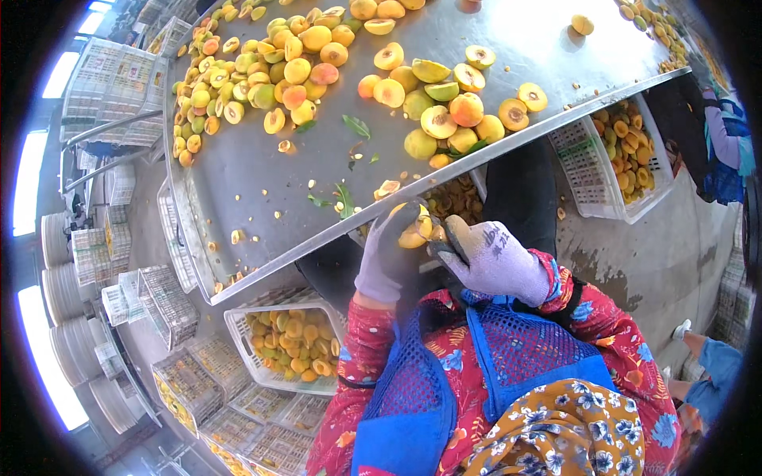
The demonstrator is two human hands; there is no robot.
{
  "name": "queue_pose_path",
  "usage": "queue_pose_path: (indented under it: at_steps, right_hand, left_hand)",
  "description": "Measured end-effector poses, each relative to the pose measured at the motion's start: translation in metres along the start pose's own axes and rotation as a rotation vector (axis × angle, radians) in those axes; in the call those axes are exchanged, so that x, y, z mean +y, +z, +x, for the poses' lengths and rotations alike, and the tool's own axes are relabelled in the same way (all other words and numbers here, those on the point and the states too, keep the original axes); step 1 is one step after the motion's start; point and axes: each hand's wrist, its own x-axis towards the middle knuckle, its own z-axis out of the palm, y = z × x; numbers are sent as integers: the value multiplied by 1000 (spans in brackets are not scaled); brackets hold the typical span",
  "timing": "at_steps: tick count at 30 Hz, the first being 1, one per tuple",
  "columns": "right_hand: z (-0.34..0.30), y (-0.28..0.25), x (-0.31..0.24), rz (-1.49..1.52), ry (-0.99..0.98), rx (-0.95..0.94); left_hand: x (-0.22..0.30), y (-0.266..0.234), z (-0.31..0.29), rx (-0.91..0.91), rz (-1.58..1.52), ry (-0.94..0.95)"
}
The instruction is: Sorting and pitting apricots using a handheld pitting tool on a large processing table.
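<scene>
My left hand [394,242], in a lavender glove with a dark grey palm, is closed around a cut yellow peach [415,233] just past the table's near edge. My right hand [488,252], in a matching glove with dark marks on its back, has its thumb and fingers pinched together against the fruit's right side. Whatever sits between those fingertips is too small and covered to make out. On the metal table [262,186] lie several peach halves; a group [438,121] rests close to the edge beyond my hands. Leaves [344,200] and small pits are scattered nearby.
A larger peach pile [274,67] covers the table's far left. White crates of peach halves stand below: one at lower left [238,317], another at right [591,190]. Under the table edge is a container of darker pieces [454,200]. People stand at the right rim.
</scene>
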Motion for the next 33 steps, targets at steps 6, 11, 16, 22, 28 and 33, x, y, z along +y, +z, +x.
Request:
queue_pose_path:
  at_steps: [6, 11, 16, 22, 28, 33]
  right_hand:
    - [-4, 0, 4, 75, 52, 0]
    - [-1, -3, -5, 184, 123, -190]
    - [-4, 8, 1, 126, 140, -31]
    - [-7, 9, -2, 76, 117, -39]
    - [-4, 14, 7, -29, -298, -113]
    - [-8, 15, 12, 13, -175, -224]
  left_hand:
    - [17, 4, -6, 133, 87, 44]
    - [1, 2, -7, 16, -7, -99]
    - [6, 1, -11, 97, 436, 169]
    - [9, 3, -13, 91, 525, 244]
    - [10, 23, -19, 393, 426, 64]
    - [20, 29, -16, 353, 325, -81]
